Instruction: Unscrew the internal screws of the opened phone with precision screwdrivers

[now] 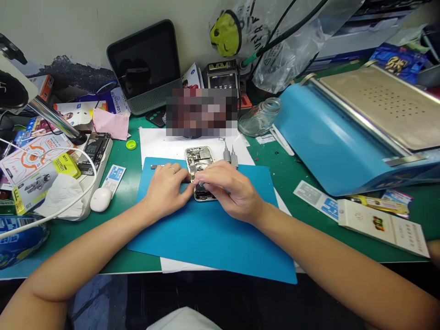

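Note:
An opened smartphone (200, 154) with its inner parts exposed lies at the top of a blue mat (206, 243). My left hand (167, 187) is closed at the phone's left edge, thumb and forefinger against it. Over the phone's lower half, my right hand (231, 189) is closed in a pinch. Something small and greyish shows under its fingertips, too hidden to name. Two grey screwdrivers (230, 157) with thin tips stand just beyond the right hand. Beside the left knuckles rests a small dark strip-like part (156, 167).
White paper (161, 140) lies under the mat. A glass jar (260, 117) lies on its side behind, near a blue machine with a metal plate (381, 103). A white earbud case (101, 200) and another opened phone (94, 151) are left. A cigarette box (383, 228) lies right.

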`<move>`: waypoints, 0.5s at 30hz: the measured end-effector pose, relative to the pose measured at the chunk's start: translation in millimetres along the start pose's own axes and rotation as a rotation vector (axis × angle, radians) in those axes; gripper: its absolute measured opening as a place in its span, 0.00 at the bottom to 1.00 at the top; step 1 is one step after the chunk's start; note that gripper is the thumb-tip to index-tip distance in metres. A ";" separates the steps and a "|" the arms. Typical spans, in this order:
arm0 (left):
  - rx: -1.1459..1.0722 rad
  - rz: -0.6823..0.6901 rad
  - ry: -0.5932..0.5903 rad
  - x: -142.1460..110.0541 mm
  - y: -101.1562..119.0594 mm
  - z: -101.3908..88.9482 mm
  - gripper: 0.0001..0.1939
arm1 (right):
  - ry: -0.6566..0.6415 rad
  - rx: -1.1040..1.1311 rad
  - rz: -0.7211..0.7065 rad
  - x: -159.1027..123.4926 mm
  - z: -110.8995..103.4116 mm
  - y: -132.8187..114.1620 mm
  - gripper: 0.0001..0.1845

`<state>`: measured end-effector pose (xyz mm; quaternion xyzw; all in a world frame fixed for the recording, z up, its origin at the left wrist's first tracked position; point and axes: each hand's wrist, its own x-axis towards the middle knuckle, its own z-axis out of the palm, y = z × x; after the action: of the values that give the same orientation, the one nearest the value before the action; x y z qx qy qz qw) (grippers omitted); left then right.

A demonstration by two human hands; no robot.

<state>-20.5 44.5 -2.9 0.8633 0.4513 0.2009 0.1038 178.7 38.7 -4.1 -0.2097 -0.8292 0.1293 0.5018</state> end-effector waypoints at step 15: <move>-0.402 0.101 0.392 -6.8 -2.5 -11.2 0.10 | 0.247 -0.146 0.227 -13.6 -7.5 21.7 0.23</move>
<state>-30.8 40.4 4.6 0.7915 0.3701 0.4543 0.1738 195.7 51.3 -20.3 -0.3520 -0.7394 0.0976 0.5655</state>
